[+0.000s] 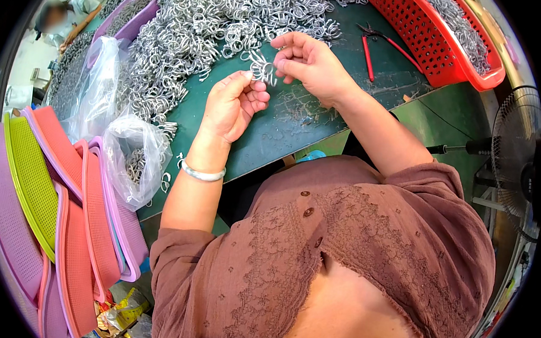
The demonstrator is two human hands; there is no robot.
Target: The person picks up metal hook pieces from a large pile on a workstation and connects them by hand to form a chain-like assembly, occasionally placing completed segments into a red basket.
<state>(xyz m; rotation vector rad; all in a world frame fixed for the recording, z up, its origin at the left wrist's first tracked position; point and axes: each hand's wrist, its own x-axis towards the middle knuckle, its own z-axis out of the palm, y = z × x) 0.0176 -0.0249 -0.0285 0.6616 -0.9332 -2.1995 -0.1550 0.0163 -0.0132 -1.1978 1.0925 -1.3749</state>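
Thumb and fingers of my left hand (230, 105) pinch a small cluster of silvery metal rings (261, 68) above the green tabletop. My right hand (314, 67) is at the right side of that cluster, its fingers curled toward the thumb. Whether those fingertips hold a ring of their own is too small to tell. Just beyond both hands spreads a large heap of similar metal rings (186, 29).
Red-handled pliers (369, 57) lie beside a red basket (430, 40) of metal pieces. At left are a plastic bag (139, 157) with rings inside and stacked coloured baskets (80, 251). A fan (515, 155) stands right; another person (78, 6) is at far left.
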